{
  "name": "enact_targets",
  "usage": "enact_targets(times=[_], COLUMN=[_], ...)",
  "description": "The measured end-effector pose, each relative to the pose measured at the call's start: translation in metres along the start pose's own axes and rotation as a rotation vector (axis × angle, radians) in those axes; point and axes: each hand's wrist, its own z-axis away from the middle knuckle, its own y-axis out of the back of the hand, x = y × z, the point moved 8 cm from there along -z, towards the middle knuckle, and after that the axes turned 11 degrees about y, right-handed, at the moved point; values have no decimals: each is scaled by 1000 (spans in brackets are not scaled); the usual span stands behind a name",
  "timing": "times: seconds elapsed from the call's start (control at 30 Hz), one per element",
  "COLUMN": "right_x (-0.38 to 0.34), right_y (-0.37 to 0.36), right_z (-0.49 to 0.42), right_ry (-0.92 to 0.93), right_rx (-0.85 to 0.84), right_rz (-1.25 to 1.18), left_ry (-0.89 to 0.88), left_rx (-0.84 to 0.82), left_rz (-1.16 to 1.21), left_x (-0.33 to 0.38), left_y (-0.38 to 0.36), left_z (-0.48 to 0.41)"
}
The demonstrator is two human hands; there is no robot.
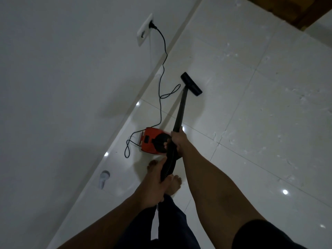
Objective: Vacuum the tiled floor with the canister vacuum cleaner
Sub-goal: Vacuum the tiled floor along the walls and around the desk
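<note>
Vacuum (152,142) sits near the wall (53,87), cord (161,78) plugged in. Right hand (177,141) clenches the wand (180,112) top to steer; left hand (154,184) grasps the hose (168,166) (probably managing slack). Nozzle (191,84) flat on tile (269,123).

Home interior, a dim room. Glossy pale tiled floor (251,123) fills the centre and right, with small bright light spots reflected in it. Plain white wall (62,69) across the left, skirting (140,90) along its base. White socket plate (144,29) upper centre-left, black plug (152,25) in it, cord (162,69) trailing down to a small red canister vacuum (152,141) at centre. Bare foot (175,182) on the tiles, lower centre. Brown wooden piece (287,8) in the upper right corner; door or furniture, can't tell.
</note>
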Motion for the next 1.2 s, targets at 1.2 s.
enact_targets(times=[1.2], right_x=[-167], right_y=[63], right_z=[-118], right_ry=[58], right_rx=[80], right_rz=[358], left_ry=[31], left_rx=[131], left_rz=[38], left_x=[141], left_y=[-1], left_z=[-125])
